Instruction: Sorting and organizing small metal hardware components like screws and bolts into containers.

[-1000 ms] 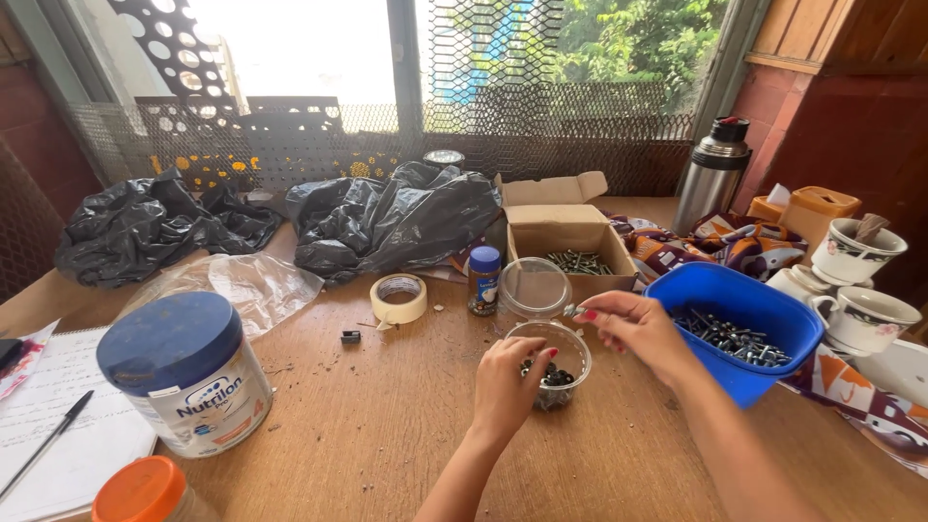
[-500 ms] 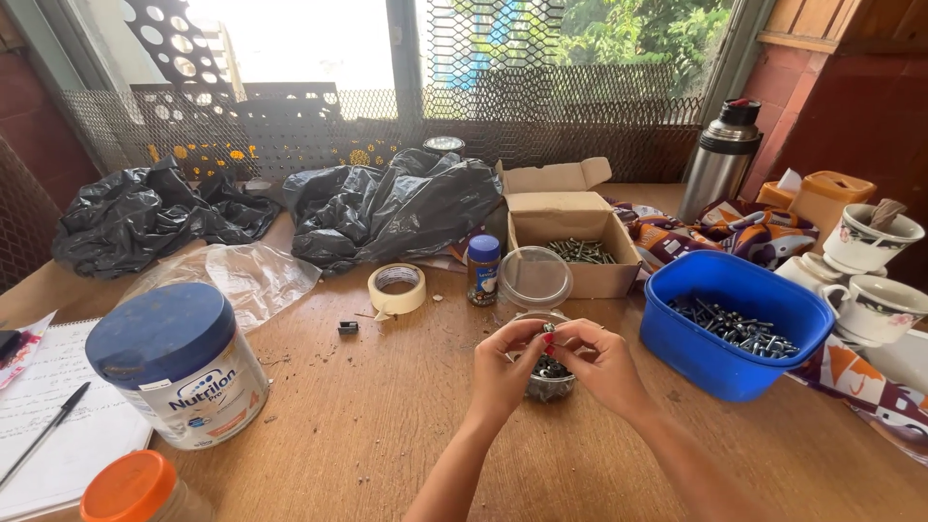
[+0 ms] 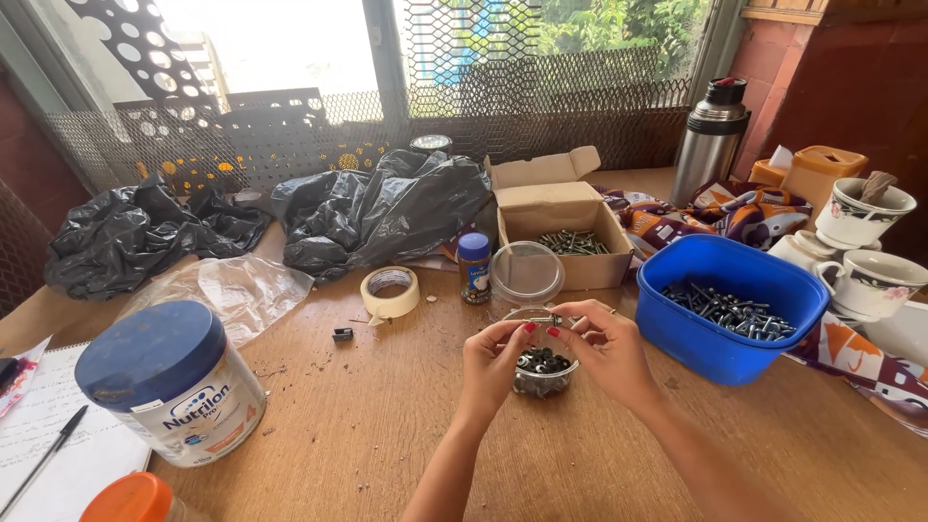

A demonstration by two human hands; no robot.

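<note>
Starting at the left, a blue-lidded tin (image 3: 169,382) and a tape roll (image 3: 391,292) are being noted on the wooden desk (image 3: 367,425). At centre, a small bolt (image 3: 547,319) is being pinched between both hands: the left hand (image 3: 495,360) and the right hand (image 3: 607,348) are each being kept with fingers clamped on its ends, directly above a clear cup of dark nuts (image 3: 541,370). Further right, a blue tub of bolts (image 3: 727,307) is being observed near the right hand.
</note>
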